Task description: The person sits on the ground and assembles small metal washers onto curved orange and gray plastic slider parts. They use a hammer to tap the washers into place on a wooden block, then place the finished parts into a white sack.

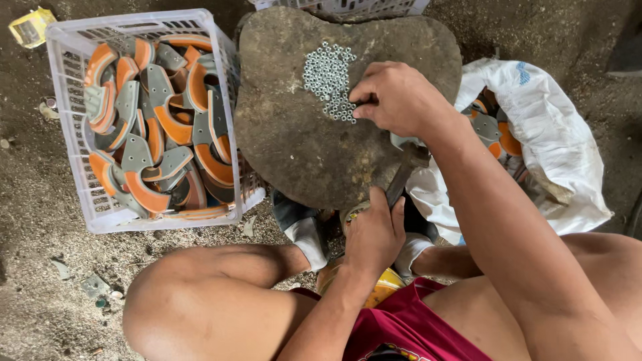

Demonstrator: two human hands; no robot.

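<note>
A flat, rounded brown block (294, 147) stands in front of my knees. A heap of small silver nuts (328, 77) lies on its top. My right hand (394, 97) rests at the right edge of the heap, with thumb and fingertips pinched on a nut. My left hand (374, 234) is at the block's near edge, closed around the handle of a hammer (404, 174). The hammer's head lies under my right wrist.
A white plastic crate (67, 127) on the left holds several curved grey and orange pieces (160, 127). On the right, a white sack (555, 134) holds more of them. Another crate (348, 7) stands behind the block. The dirt floor has scraps. A yellow object (384, 287) sits between my legs.
</note>
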